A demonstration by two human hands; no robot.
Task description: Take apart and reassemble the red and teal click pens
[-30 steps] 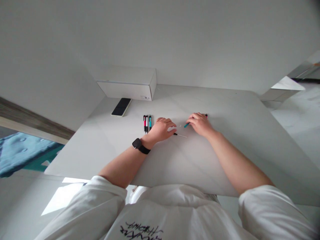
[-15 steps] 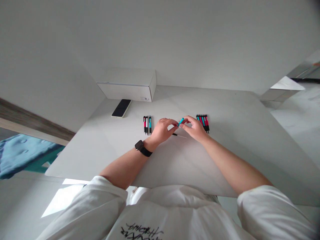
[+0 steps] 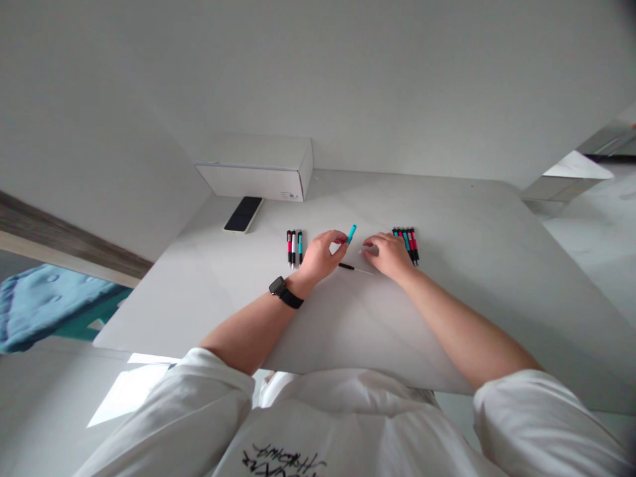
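Between the thumb and fingers of my left hand, a teal pen barrel is pinched, its free end slanting up and away to the right. My right hand is a short gap to the right of it. Its thumb and fingertips are curled close together; whatever they hold is too small to make out. On the table just below both hands lies a black pen part with a thin pale refill sticking out to the right.
Three pens, red, white and blue, lie left of my left hand. Several red and teal pens lie in a row beside my right hand. Farther back on the white table are a phone and a white box.
My hands have come apart. The teal barrel, earlier between both hands, is now in my left hand alone, and my right hand has drawn away to the right.
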